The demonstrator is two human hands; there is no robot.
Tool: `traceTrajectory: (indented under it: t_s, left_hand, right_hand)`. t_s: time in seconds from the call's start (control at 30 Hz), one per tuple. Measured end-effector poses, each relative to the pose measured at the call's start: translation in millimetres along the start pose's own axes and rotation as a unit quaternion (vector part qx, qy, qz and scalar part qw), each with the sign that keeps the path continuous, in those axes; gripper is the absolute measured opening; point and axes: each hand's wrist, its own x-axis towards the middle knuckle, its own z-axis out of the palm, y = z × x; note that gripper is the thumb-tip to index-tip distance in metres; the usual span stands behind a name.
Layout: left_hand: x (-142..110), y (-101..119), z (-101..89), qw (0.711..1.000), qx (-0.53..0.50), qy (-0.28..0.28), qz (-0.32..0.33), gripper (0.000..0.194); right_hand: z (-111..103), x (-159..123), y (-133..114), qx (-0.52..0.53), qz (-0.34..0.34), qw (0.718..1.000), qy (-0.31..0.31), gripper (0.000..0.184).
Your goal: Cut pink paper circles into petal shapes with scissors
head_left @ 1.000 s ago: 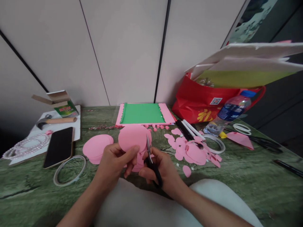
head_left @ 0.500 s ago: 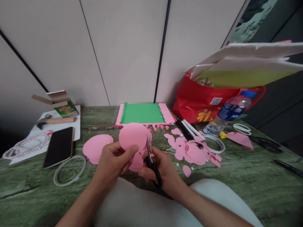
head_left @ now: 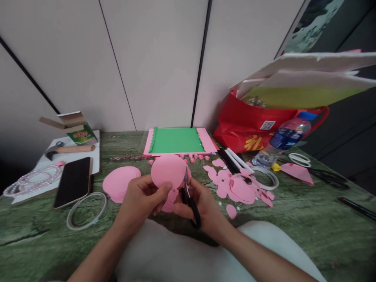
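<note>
My left hand [head_left: 147,197] pinches a round pink paper [head_left: 167,170] by its lower edge, thumb in front. In my right hand [head_left: 202,207] is a pair of scissors [head_left: 186,184] with black handles, its blades pointing up at the right edge of the paper. The blades look nearly closed, though I cannot tell exactly. Partly hidden below the held paper, more pink paper pieces [head_left: 167,206] lie on the table. A stack of pink paper circles [head_left: 119,184] rests left of my left hand.
Pink scraps [head_left: 242,190], markers [head_left: 235,158] and a tape roll [head_left: 272,184] lie to the right, near a water bottle [head_left: 282,141] and red bag [head_left: 235,125]. Green paper [head_left: 178,140] is at the back. A phone [head_left: 73,182], hammer [head_left: 73,149] and another tape roll [head_left: 70,219] are left.
The round pink paper has shifted slightly right and down and looks turned a little. My right hand and the scissors have moved slightly with it.
</note>
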Motion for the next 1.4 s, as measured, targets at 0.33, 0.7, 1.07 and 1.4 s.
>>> traceTrajectory:
  t_s: [0.33, 0.7, 1.07, 1.4]
  left_hand:
    - [1.8, 3.0, 0.5, 0.999, -0.041, 0.006, -0.003, 0.020]
    - [0.8, 2.6, 0.8, 0.997, -0.079, 0.007, 0.006, 0.022]
    - [-0.1, 1.9, 2.9, 0.998, -0.021, 0.035, -0.037, 0.026]
    - [-0.4, 5.4, 2.9, 0.997, 0.003, 0.027, -0.074, 0.025]
  right_hand:
    - [0.3, 0.1, -2.4, 0.004, -0.003, 1.000, -0.010, 0.045]
    - [1.4, -2.3, -2.4, -0.008, 0.017, 1.000, 0.001, 0.043]
    - [7.2, -5.0, 0.8, -0.003, 0.040, 0.999, -0.012, 0.043]
    - [5.2, -3.9, -2.0, -0.004, 0.019, 1.000, 0.001, 0.053]
